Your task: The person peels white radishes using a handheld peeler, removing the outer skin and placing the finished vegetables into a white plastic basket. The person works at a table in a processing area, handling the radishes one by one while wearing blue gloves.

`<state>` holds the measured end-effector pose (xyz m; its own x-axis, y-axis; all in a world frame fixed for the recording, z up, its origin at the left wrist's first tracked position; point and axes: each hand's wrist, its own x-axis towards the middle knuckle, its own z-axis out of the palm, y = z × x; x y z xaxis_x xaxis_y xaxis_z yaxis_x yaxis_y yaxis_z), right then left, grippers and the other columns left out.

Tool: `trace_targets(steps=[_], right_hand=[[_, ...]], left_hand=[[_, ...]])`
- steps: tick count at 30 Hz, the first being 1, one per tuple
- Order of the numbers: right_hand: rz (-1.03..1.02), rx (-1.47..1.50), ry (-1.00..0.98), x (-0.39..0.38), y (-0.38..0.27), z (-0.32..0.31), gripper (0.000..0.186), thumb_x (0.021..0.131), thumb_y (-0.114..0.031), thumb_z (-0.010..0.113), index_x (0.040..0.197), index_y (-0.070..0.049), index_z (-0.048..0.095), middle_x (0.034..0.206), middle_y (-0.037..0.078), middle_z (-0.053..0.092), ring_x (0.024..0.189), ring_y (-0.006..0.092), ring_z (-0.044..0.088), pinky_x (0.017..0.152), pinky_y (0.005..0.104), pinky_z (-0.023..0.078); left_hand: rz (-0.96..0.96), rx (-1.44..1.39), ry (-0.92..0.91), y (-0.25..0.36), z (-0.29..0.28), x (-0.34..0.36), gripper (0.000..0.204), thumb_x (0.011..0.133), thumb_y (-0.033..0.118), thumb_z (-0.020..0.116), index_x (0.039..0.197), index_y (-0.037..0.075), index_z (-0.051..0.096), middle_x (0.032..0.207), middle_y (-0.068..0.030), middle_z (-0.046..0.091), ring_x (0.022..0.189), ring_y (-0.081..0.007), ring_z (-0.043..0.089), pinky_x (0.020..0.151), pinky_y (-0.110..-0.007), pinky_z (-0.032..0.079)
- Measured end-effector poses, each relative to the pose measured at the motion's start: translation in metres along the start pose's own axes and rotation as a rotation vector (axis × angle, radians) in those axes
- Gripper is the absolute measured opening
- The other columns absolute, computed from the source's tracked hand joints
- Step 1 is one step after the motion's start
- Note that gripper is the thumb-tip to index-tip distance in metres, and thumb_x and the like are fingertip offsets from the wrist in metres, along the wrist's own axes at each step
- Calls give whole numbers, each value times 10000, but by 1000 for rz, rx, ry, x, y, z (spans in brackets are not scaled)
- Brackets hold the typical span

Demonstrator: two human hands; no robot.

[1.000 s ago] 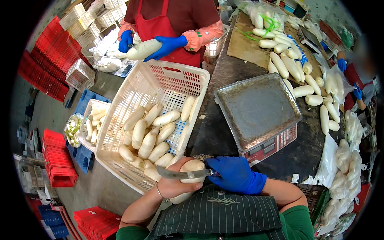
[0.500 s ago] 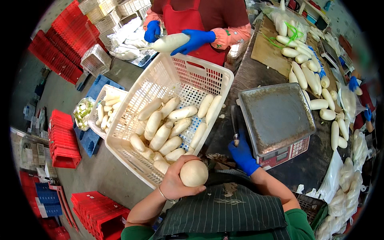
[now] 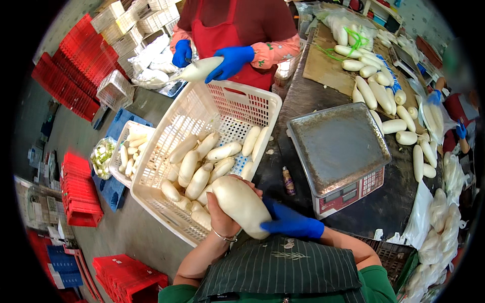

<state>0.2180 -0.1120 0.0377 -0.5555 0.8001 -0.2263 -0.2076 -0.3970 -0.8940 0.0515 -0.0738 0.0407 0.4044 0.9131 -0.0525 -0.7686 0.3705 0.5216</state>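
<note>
My bare left hand is closed around a thick white radish, tilted in front of my apron. My right hand, in a blue glove, reaches the radish's lower right end. Motion smears its fingers and the radish partly covers them, so whether it holds anything is hidden. Beyond the radish stands a cream perforated crate with several white radishes inside. To the right on the dark table lies a small, narrow cylindrical object with a dark patterned side. Beside it is a scale with a worn metal platform.
Across the crate, a co-worker in a red apron holds another radish with blue gloves. More radishes lie along the table's right side. Red crates are stacked on the floor at left, near a smaller white crate.
My right hand has left the table beside the scale and come left to the radish. The radish has swung from end-on to lengthwise. A thin metal strip by that hand is out of sight.
</note>
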Motion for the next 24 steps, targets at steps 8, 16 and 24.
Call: trace_targets(steps=[8, 16, 24], right_hand=[[-182, -315, 384, -27, -17, -1, 815, 672, -207, 775, 1328, -22, 328, 1254, 130, 468, 1138, 187, 469, 955, 328, 382], [-232, -781, 621, -60, -29, -17, 796, 656, -269, 777, 1315, -58, 384, 1134, 183, 521, 1019, 307, 540, 865, 375, 435], [-345, -643, 529, -82, -24, -34, 709, 716, -294, 726, 1299, -54, 401, 1122, 154, 554, 958, 261, 568, 788, 361, 460]], left_hand=[[109, 148, 5, 2, 31, 20, 410, 869, 357, 336, 1021, 9, 490, 1045, -196, 564, 1029, -310, 538, 928, -440, 405], [293, 769, -73, -11, 42, 18, 130, 857, 89, 507, 946, -4, 513, 1064, -208, 562, 1056, -271, 532, 902, -400, 428], [-215, 78, 188, -4, 11, 51, 402, 922, 306, 486, 581, 92, 469, 616, -95, 567, 673, -216, 603, 693, -300, 502]])
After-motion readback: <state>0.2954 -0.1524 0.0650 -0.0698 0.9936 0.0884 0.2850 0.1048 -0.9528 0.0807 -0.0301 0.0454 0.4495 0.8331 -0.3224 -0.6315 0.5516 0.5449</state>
